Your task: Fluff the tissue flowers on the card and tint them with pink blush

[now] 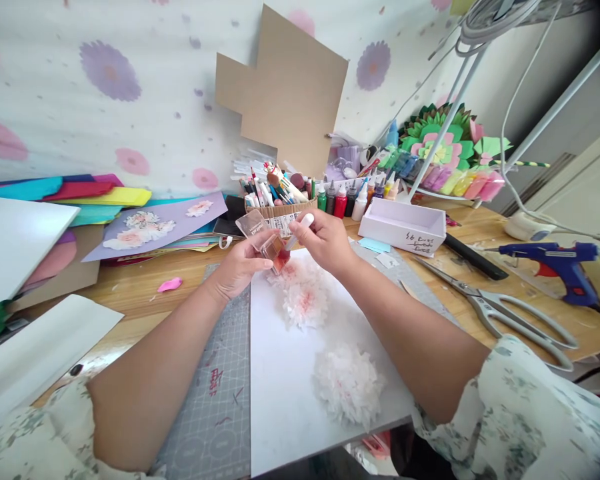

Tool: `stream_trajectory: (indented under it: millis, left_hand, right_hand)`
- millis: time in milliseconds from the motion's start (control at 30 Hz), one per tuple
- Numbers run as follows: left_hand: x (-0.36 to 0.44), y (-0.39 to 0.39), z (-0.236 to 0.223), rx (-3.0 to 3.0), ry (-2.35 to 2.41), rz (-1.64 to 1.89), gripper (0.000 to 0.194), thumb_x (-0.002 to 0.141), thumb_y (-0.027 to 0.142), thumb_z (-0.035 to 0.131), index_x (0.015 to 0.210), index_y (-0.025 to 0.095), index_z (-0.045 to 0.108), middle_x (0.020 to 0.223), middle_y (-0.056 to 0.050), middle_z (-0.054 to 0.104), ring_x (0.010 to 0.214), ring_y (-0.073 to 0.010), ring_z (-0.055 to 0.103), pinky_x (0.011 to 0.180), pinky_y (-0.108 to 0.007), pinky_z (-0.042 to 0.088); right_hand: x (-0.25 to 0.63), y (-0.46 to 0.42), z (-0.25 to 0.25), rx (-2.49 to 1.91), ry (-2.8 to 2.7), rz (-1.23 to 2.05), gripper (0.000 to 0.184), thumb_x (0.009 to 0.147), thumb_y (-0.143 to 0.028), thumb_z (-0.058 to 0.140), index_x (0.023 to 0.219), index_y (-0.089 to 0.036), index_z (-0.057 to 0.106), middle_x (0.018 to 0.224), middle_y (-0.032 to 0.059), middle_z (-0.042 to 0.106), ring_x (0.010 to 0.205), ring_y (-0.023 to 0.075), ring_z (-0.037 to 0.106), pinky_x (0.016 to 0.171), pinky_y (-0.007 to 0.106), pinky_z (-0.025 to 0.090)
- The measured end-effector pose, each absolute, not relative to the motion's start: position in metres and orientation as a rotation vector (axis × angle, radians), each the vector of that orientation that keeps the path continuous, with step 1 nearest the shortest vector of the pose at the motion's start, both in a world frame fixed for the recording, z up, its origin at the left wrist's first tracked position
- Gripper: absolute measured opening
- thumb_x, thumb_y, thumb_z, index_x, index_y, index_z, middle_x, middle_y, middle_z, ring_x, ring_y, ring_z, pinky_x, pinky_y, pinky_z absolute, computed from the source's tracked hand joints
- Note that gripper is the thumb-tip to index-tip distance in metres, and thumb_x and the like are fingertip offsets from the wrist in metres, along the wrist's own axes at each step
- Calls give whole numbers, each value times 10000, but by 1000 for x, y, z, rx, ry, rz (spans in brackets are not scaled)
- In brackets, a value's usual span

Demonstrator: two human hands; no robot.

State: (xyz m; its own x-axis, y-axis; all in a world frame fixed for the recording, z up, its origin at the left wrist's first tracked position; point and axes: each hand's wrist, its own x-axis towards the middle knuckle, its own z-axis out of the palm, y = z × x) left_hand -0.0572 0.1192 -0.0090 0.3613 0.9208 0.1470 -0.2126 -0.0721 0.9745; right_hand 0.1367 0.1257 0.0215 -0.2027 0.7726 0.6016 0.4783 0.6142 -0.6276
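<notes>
Left of center, the fingers of the left hand [241, 268] hold an open, tilted palette [271, 248]; a slip could drop color onto the pink-tinged flowers [306, 303] on the white sheet [283, 387]. Just right, the right hand's [327, 243] fingers grip a white-handled brush [307, 220]; overloading it could blotch petals.
</notes>
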Motion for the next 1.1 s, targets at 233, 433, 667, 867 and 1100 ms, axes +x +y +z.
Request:
stream_trajectory:
  millis: [233, 433, 667, 867, 1100]
  left_hand:
    - [-57, 119, -8, 1307, 727, 1114, 611, 586, 165, 795, 1178, 209, 648, 1161, -58, 668, 1056, -254, 590, 831, -302, 456]
    - [-56, 120, -8, 1316, 757, 1125, 622, 571, 174, 807, 1172, 212, 652, 1139, -52, 676, 1033, -248, 594, 817, -299, 454]
    - [-56, 120, -9, 1336, 748, 1123, 632, 583, 175, 797, 1193, 217, 637, 1139, -54, 671, 1001, -251, 609, 794, -308, 463]
    - [-57, 122, -10, 1311, 765, 1174, 620, 561, 175, 801, 1163, 210, 657, 1141, -52, 676, 1013, -251, 609, 833, -312, 459]
    - [-59, 123, -11, 1324, 774, 1181, 611, 568, 173, 798, 1161, 215, 658, 1138, -46, 676, 1022, -243, 605, 849, -310, 453]
  right_hand:
    - [139, 127, 21, -1046, -1812, 330, 273, 866, -407, 459, 689, -200, 487, 626, -17, 511, 595, 120, 463, 572, 244, 316]
    - [139, 126, 23, -1073, -1814, 301, 286, 870, -395, 462, 663, -198, 485, 607, -20, 516, 587, 118, 465, 562, 245, 304]
    - [137, 127, 19, -1017, -1834, 303, 280, 884, -398, 460, 694, -195, 497, 639, -14, 545, 614, 118, 485, 587, 236, 333]
    - [136, 127, 18, -1020, -1882, 274, 275, 897, -384, 453, 704, -194, 500, 656, -5, 559, 631, 127, 505, 589, 241, 326]
    - [135, 127, 16, -988, -1878, 288, 279, 898, -390, 460, 704, -196, 504, 643, -9, 553, 625, 128, 499, 587, 244, 328]
